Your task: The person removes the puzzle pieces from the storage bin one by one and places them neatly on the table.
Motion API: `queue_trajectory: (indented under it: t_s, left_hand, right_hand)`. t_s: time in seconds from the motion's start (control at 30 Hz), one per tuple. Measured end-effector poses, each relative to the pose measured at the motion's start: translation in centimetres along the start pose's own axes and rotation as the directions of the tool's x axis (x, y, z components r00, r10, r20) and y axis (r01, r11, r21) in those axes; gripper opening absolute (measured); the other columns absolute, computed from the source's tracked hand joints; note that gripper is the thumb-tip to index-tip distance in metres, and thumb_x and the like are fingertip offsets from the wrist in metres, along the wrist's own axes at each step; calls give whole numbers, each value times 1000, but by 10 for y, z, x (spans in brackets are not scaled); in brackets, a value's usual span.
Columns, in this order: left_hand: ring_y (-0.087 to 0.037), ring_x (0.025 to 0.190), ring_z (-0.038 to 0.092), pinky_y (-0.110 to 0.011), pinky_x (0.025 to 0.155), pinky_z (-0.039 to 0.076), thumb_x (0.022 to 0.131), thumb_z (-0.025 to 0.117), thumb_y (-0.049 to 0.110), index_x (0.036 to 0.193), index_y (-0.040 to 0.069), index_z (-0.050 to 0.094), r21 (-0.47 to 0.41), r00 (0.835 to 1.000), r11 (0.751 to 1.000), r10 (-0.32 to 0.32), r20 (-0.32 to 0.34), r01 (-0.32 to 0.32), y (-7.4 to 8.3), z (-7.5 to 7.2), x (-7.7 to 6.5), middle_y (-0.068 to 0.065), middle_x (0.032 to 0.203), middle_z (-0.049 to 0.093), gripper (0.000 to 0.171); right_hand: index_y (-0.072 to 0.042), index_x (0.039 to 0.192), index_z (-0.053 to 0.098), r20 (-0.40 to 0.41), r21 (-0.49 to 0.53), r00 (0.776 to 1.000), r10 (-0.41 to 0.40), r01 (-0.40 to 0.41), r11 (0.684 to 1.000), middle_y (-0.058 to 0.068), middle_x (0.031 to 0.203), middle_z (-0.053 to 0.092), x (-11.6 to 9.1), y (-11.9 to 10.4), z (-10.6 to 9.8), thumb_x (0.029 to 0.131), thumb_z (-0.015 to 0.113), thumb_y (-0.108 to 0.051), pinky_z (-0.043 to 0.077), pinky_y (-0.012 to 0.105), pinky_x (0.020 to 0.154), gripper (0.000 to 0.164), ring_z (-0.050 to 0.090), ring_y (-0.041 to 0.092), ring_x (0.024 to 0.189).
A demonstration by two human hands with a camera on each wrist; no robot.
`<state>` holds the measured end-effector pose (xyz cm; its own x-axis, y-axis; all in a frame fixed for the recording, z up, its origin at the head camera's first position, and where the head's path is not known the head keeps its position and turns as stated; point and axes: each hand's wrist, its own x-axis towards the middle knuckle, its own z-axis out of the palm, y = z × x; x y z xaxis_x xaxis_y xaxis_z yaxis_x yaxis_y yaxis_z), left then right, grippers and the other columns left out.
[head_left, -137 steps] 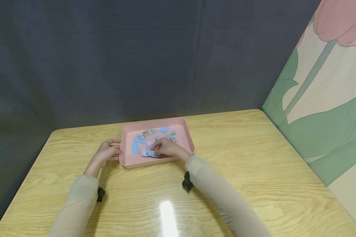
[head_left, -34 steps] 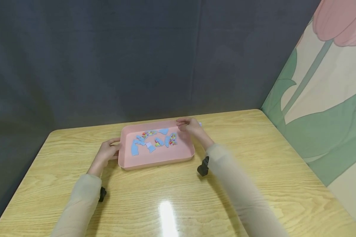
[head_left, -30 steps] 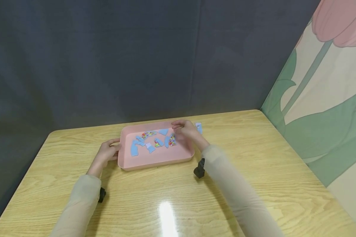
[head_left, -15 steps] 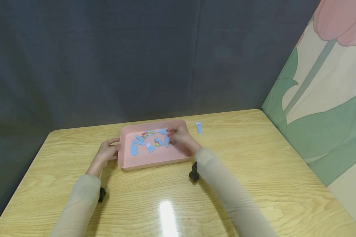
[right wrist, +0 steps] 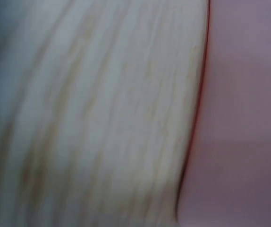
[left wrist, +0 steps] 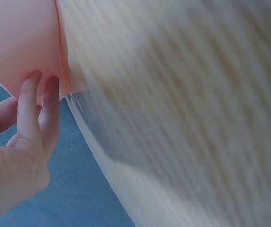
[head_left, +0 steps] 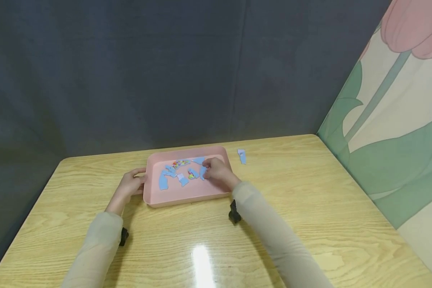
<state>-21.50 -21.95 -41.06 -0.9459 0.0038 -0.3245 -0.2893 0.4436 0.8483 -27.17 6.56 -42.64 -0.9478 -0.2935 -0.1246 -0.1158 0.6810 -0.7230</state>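
In the head view a pink tray (head_left: pixel 187 199) holds several flat, irregular light-blue pieces like puzzle pieces, some with multicoloured print. My left hand (head_left: pixel 129 185) is at the tray's left end; in the left wrist view its extended fingers (left wrist: pixel 29 104) touch the outer wall. Over the tray's right part is my right hand (head_left: pixel 219 173), bent fingertips right at a narrow blue piece (head_left: pixel 203 173); I cannot tell whether they pinch it. The hand hides the patterned piece beside it. A heart-printed piece (head_left: pixel 193 173) and a blue-and-lilac piece (head_left: pixel 182 179) lie to the left.
Beyond the tray's right end, one blue-and-lilac piece (head_left: pixel 242 156) lies on the wooden table (head_left: pixel 291 192). A dark curtain (head_left: pixel 147 80) hangs behind the far edge, and a tulip-printed wall covering (head_left: pixel 392 120) borders the right side.
A blue-and-lilac piece has gone from the tray's front to the table at right. My right hand has let it go and moved back left over the tray. The left hand stays put.
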Motion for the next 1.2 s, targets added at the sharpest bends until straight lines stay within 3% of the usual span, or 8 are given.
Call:
queue_trajectory:
  t_s: [0.23,0.4,0.6,0.8,0.93,1.0,1.2]
  left_hand:
    - [-26,108,61,-33,86,56,102,40,19,147,-2,29,-4,1000,1000,-1,-1,1,0,0,-1,-32,138,45,51]
    - [-26,109,60,-35,88,55,102,40,19,147,-1,29,-6,1000,1000,-5,0,5,1,1,0,-32,139,45,51]
    - [-24,108,60,-35,88,55,102,40,19,148,-1,29,-17,1000,1000,-17,6,17,1,0,-2,-32,139,44,51]
    - [-21,104,62,-34,88,55,101,40,19,147,-1,29,-18,1000,1000,-14,4,14,2,0,-2,-33,139,45,51]
    - [-19,101,62,-33,86,56,101,40,18,146,-2,30,-11,1000,1000,-13,-2,13,2,0,-3,-33,138,45,51]
    - [-20,102,62,-34,87,56,101,40,19,147,-3,30,-7,1000,1000,-10,-2,10,3,0,-3,-33,138,45,51]
    - [-22,104,62,-33,85,56,101,40,19,147,-3,29,7,1000,1000,-9,3,9,3,0,-4,-33,138,45,51]
  right_hand:
    - [4,114,63,20,19,1000,24,-25,1000,5,90,56,2,-1,0,76,73,3,44,18,73,40,48,12,81]
    - [1,114,60,33,69,999,21,-23,997,6,85,59,1,-1,-2,77,73,3,44,16,63,39,51,11,72]
    - [3,115,63,45,58,999,-10,8,998,12,91,67,-2,-2,-4,80,71,-2,48,17,64,36,55,9,72]
    - [8,115,60,61,243,998,-7,-8,970,15,93,65,-2,2,-11,82,62,3,54,21,63,34,60,9,67]
    - [11,111,58,67,311,997,-37,15,950,9,90,60,-3,3,-24,85,62,3,57,25,68,27,60,8,68]
    - [9,117,57,54,320,998,-34,15,947,6,91,58,-4,3,-33,86,62,2,58,26,73,32,60,9,74]
    - [5,131,49,27,408,999,45,-52,911,15,113,58,-9,9,-57,88,58,0,53,39,94,44,58,13,88]
